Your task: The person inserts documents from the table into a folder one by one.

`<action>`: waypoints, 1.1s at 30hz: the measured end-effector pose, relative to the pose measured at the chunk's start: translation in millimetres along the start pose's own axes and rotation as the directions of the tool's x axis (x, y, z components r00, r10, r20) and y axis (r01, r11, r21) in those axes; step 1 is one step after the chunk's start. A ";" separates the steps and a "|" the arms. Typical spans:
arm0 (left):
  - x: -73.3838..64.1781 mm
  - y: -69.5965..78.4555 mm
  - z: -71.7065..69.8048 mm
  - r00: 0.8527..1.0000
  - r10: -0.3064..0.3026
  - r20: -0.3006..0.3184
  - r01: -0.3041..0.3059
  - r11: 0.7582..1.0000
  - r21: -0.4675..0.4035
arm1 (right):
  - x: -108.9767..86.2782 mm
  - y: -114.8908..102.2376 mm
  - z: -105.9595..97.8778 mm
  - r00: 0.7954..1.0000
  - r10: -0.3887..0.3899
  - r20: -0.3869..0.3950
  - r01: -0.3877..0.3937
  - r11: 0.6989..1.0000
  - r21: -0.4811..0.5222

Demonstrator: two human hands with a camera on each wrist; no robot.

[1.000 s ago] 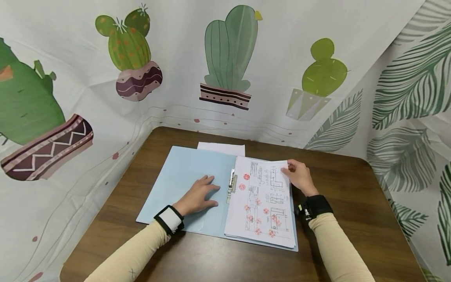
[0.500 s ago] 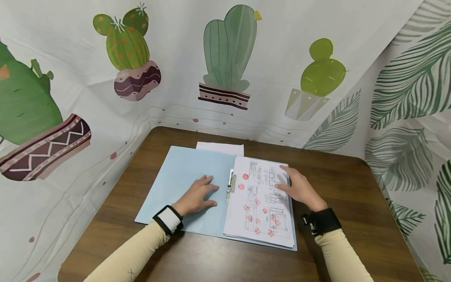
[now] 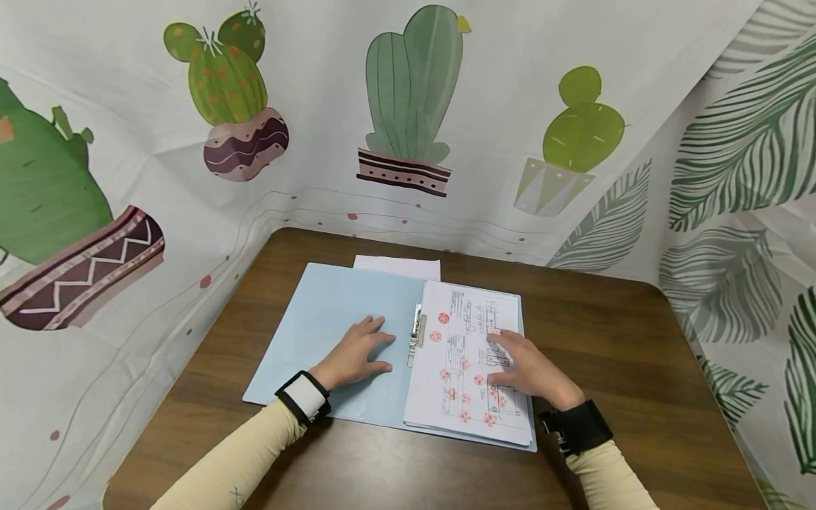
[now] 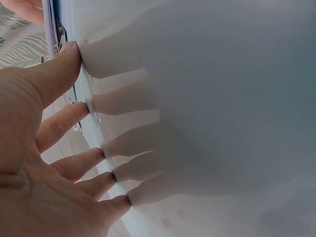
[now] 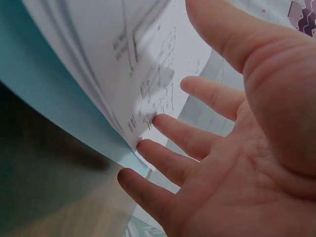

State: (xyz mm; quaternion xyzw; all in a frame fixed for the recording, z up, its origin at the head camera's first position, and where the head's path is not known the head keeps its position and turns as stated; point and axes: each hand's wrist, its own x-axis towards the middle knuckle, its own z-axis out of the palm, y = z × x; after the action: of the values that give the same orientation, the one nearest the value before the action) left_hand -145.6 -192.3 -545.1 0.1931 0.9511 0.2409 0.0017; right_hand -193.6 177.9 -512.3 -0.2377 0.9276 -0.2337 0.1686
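Note:
A light blue folder (image 3: 306, 312) lies spread flat on the table. On its right side is a stack of white sheets (image 3: 433, 389), the top one printed with technical drawings and several red stamps. A metal lever clip (image 3: 417, 331) sits along the spine. My left hand (image 3: 353, 354) rests with spread fingers on the folder's bare left cover; in the left wrist view its fingertips (image 4: 96, 155) touch the glossy surface. My right hand (image 3: 529, 365) is over the right part of the stack, fingers loosely extended, and the right wrist view shows its fingers (image 5: 182, 133) holding nothing.
A white paper (image 3: 401, 266) sticks out from beneath the folder's far edge. The brown wooden table (image 3: 612, 340) extends around the folder. Behind it hangs a white cloth (image 3: 319, 106) printed with cacti and leaves.
My right hand has let go of the top sheet's far right corner and moved nearer along the stack's right side. The sheet now lies flat. My left hand stays in place.

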 end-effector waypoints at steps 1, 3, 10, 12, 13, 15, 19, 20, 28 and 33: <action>0.0 0.2 -0.2 1.000 -0.001 0.001 0.001 1.000 -0.003 | -0.7 0.0 1.3 1.000 0.000 -0.002 0.000 1.000 -0.003; 0.3 0.3 -0.2 1.000 -0.004 0.002 0.004 1.000 -0.007 | -1.6 0.1 3.4 1.000 -0.003 -0.008 0.003 1.000 -0.008; 0.9 -0.8 -0.1 1.000 -0.008 0.005 0.008 1.000 -0.004 | -2.9 -0.3 9.2 0.998 -0.015 -0.065 0.012 0.999 -0.048; 1.2 -1.0 -0.1 1.000 -0.011 0.004 0.011 1.000 -0.003 | -2.6 -0.3 10.7 0.997 -0.019 -0.077 0.013 0.997 -0.070; 1.3 -1.1 -0.2 1.000 -0.013 0.004 0.013 1.000 -0.004 | -2.7 -0.5 11.0 0.997 -0.020 -0.081 0.014 0.997 -0.077; 1.3 -1.1 -0.2 1.000 -0.017 0.004 0.017 1.000 -0.005 | -2.6 -0.7 11.8 0.996 -0.017 -0.083 0.009 0.995 -0.096; 1.0 -1.1 -0.1 1.000 -0.023 0.004 0.023 1.000 -0.007 | -2.9 -1.2 13.0 0.996 -0.019 -0.088 0.009 0.994 -0.112; 1.0 -1.0 -0.1 1.000 -0.023 0.002 0.023 1.000 -0.008 | -2.9 -0.9 13.5 0.996 -0.022 -0.090 0.011 0.993 -0.115; 0.6 0.2 0.9 1.000 -0.021 0.005 0.021 1.000 -0.006 | -5.2 0.3 15.3 0.994 -0.040 -0.098 0.027 0.991 -0.130; 0.6 -0.5 1.6 1.000 -0.017 0.001 0.017 1.000 -0.018 | -6.3 0.0 14.1 0.993 -0.057 -0.102 0.043 0.990 -0.131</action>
State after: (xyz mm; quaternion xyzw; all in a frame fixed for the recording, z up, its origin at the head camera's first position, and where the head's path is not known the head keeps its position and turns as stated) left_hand -146.1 -191.8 -546.7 0.1852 0.9506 0.2492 0.0057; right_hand -182.4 176.2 -522.8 -0.2586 0.9421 -0.1895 0.0979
